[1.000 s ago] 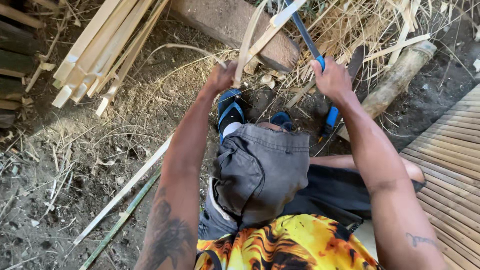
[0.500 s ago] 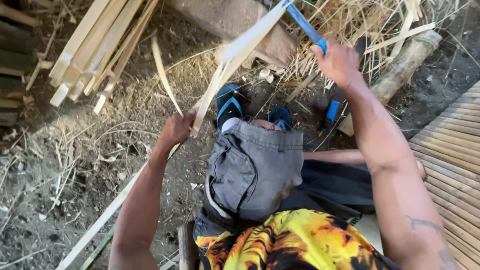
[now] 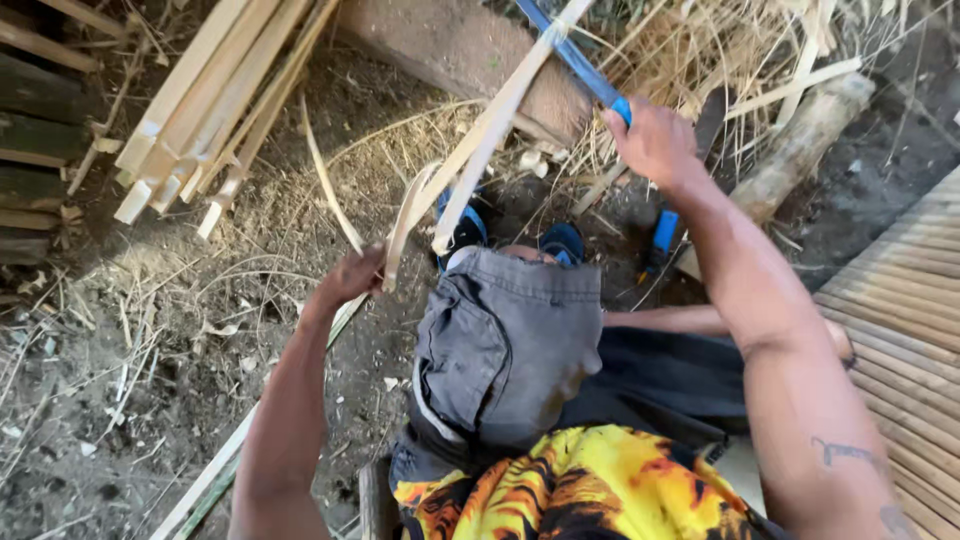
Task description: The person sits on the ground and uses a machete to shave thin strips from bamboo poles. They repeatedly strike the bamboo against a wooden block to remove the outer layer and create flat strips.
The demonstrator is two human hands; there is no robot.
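1. The left hand (image 3: 352, 275) is clenched around the lower part of a long bamboo strip (image 3: 480, 150), knuckles up, at the left of the raised knee.
2. The left arm reaches forward and slightly outward from the lower left, elbow low, forearm rising toward the hand.
3. The right hand (image 3: 655, 140) is closed around the blue handle of a knife (image 3: 580, 58), held high and forward, above the feet.
4. The right arm stretches up from the lower right corner, nearly straight, with a tattoo showing near the elbow.
5. The bamboo strip runs on a slant from the left hand up to the top edge, where it crosses the knife; the strip is split there into thin pale slats that bow apart between the two hands.
6. A loose thin sliver (image 3: 330, 185) curves up just left of the left hand.
7. The person sits with one knee up in grey shorts (image 3: 505, 340) and a yellow and black shirt (image 3: 570, 490); blue sandals (image 3: 560, 240) show beyond the knee.
8. On the dirt ground (image 3: 130, 380) lie a stack of cut slats (image 3: 210, 110) at upper left, a log (image 3: 800, 145) at upper right, and a slatted bamboo floor (image 3: 910, 310) at the right edge.
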